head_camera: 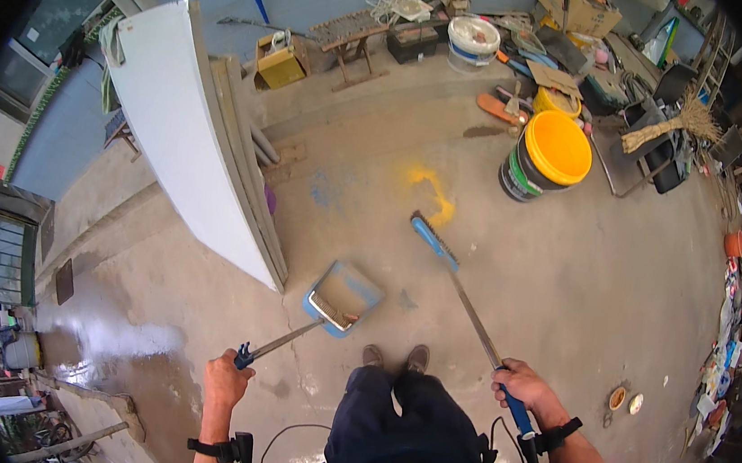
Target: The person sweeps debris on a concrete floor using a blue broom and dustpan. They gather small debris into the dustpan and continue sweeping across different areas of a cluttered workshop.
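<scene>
My left hand (228, 376) grips the blue handle end of a long-handled dustpan (372, 294). The blue pan rests on the concrete floor ahead of my feet, with some debris inside near its white comb edge. My right hand (521, 386) is closed around the blue grip of a broom (434, 240) with a metal pole. The broom's blue head with dark bristles lies on the floor, right beside a patch of yellow powder or stain (441, 206). A fainter blue stain (326, 189) marks the floor further left.
Tall white panels (171, 129) stand at the left. A black bucket with a yellow rim (533, 160) is ahead right, near a straw whisk (666, 130) on a chair. A stool (348, 34), a cardboard box (282, 65) and clutter line the wall. Wet floor (122, 341) shines at left.
</scene>
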A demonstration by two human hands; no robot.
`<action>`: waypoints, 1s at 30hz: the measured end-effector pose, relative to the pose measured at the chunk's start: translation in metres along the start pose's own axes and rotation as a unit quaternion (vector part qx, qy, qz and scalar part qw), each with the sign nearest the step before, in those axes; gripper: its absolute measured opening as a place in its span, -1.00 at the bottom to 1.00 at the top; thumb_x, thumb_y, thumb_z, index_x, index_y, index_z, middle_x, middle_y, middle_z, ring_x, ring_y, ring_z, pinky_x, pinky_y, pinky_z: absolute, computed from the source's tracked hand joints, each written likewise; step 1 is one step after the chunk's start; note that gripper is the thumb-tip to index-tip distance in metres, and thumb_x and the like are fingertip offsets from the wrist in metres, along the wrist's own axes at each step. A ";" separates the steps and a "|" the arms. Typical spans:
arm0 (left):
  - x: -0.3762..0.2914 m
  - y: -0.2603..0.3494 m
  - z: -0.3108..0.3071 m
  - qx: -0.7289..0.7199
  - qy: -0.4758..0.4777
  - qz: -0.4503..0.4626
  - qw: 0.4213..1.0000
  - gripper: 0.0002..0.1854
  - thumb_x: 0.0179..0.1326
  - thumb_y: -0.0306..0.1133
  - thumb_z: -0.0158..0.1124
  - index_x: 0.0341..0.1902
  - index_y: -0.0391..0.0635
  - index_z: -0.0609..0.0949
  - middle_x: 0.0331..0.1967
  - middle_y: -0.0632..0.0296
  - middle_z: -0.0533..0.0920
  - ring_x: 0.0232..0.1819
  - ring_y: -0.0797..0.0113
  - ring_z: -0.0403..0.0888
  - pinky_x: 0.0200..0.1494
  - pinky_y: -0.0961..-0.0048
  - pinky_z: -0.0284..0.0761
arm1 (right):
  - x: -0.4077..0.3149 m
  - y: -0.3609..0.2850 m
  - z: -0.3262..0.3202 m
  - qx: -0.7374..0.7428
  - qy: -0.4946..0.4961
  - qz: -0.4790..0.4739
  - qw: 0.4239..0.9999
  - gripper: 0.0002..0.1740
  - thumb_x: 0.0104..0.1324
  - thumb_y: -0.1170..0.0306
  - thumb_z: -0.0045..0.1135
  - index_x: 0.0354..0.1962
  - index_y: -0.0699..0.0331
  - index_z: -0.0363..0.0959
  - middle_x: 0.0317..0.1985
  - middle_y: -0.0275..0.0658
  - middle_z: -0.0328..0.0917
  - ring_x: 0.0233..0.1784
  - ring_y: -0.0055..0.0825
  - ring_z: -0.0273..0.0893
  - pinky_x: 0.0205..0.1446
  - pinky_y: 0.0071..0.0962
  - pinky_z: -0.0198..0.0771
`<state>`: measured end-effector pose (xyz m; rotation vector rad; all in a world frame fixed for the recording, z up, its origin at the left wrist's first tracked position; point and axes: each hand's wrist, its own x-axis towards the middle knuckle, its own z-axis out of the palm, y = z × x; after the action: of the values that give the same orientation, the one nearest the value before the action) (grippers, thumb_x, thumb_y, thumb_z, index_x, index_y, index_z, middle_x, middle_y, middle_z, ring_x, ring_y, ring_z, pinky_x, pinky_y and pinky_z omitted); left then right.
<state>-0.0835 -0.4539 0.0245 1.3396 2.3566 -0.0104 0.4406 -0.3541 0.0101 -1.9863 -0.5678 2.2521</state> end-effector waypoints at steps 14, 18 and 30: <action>0.135 0.066 0.001 -0.022 0.012 -0.001 1.000 -0.63 -0.15 -0.26 0.53 -0.35 -0.19 0.58 -0.48 -0.11 0.66 -0.34 -0.15 0.65 -0.23 0.07 0.57 | 0.066 -0.165 0.010 -0.032 0.045 -0.090 0.994 -0.86 0.25 0.55 -0.02 -0.24 0.35 0.26 -0.49 -0.23 0.37 -0.59 -0.52 0.34 -0.60 -0.45 0.30; 0.170 0.082 -0.011 -0.011 0.001 0.007 1.000 -0.64 -0.15 -0.26 0.52 -0.34 -0.18 0.57 -0.47 -0.11 0.66 -0.33 -0.15 0.66 -0.23 0.07 0.57 | 0.082 -0.209 0.001 -0.008 0.069 -0.102 0.992 -0.86 0.24 0.56 -0.01 -0.23 0.36 0.27 -0.50 -0.23 0.37 -0.60 -0.52 0.35 -0.61 -0.46 0.29; 0.254 0.141 -0.020 -0.032 0.018 -0.004 0.999 -0.63 -0.18 -0.29 0.54 -0.39 -0.19 0.54 -0.50 -0.10 0.65 -0.36 -0.16 0.64 -0.25 0.05 0.54 | 0.187 -0.377 -0.057 0.030 0.103 -0.119 0.987 -0.89 0.27 0.53 -0.04 -0.26 0.37 0.28 -0.53 -0.24 0.37 -0.63 -0.53 0.33 -0.62 -0.47 0.27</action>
<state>-0.0876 -0.1664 -0.0227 1.3105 2.3719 0.0881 0.3998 0.0647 -0.0466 -1.9720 -0.6648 1.8767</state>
